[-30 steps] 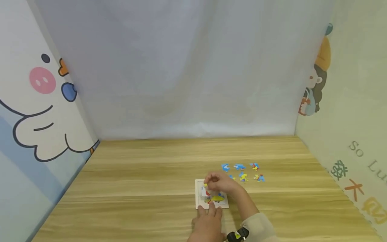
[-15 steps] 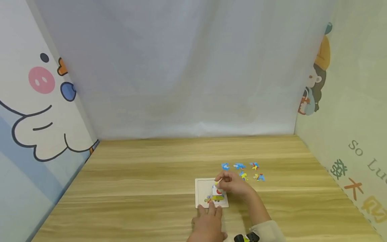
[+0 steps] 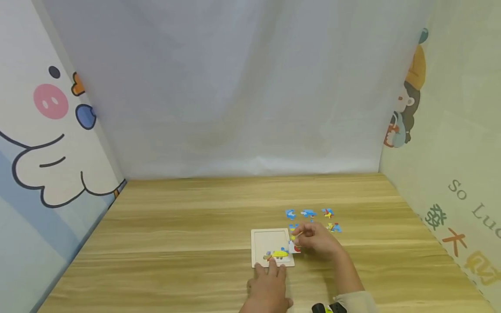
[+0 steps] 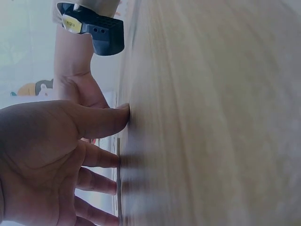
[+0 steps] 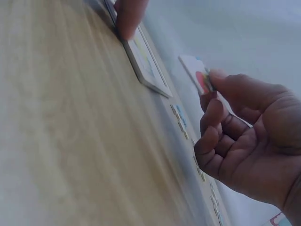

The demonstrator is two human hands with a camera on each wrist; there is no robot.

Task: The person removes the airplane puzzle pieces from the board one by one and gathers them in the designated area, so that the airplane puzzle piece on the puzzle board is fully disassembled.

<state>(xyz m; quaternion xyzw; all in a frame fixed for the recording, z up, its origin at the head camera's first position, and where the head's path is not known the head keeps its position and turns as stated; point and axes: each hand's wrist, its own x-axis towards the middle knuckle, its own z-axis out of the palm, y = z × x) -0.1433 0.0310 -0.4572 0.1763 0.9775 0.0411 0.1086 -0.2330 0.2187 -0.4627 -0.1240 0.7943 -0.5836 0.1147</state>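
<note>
A square wooden puzzle tray [image 3: 270, 238] lies on the table, with a few joined puzzle pieces [image 3: 280, 254] inside near its front edge, one mostly yellow. My left hand [image 3: 268, 290] rests on the tray's front edge, its fingers extended. Just past the tray's right edge, my right hand [image 3: 316, 240] pinches a white puzzle piece [image 5: 193, 66] with a red patch between thumb and fingertips. In the right wrist view this piece is held up off the table, and the other fingers are curled.
Loose blue, yellow and red puzzle pieces [image 3: 308, 213] lie in two rows behind and right of the tray; my right hand covers part of the front row. A grey cloth [image 3: 250, 108] hangs at the table's back, with printed panels [image 3: 450, 143] at both sides.
My right hand has moved right with the white puzzle piece, from above the tray to beyond its right edge. The left hand has stayed on the tray's front edge.
</note>
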